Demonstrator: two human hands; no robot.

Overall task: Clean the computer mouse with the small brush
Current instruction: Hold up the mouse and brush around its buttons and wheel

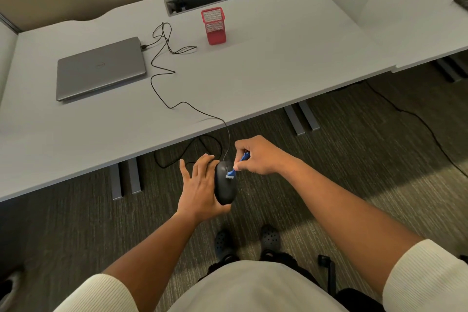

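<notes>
Person seated, both arms extended past the near edge of the table point(253, 78), hands held in the air over the carpeted floor. Left hand point(200, 185) carries the black computer mouse point(225, 189) from its left side, grip clamped on it: palm and thumb at the rear end, fingers spread along the far flank. Mouse is off the table, tilted on its side so its top shell faces right. Right hand point(258, 157) has its grip pinched together on the small brush point(236, 167) (blue handle, white bristles); thumb and forefinger close just above the head, handle end poking out behind the knuckles. Bristles touch the front half of the mouse shell, near the button end. Mouse cable point(162, 66) runs up from the mouse nose, over the table edge, loops across the surface and ends at the right rear corner of a closed grey laptop point(101, 68). Red mesh pen cup point(214, 25) stands upright further back, well apart from the laptop.
</notes>
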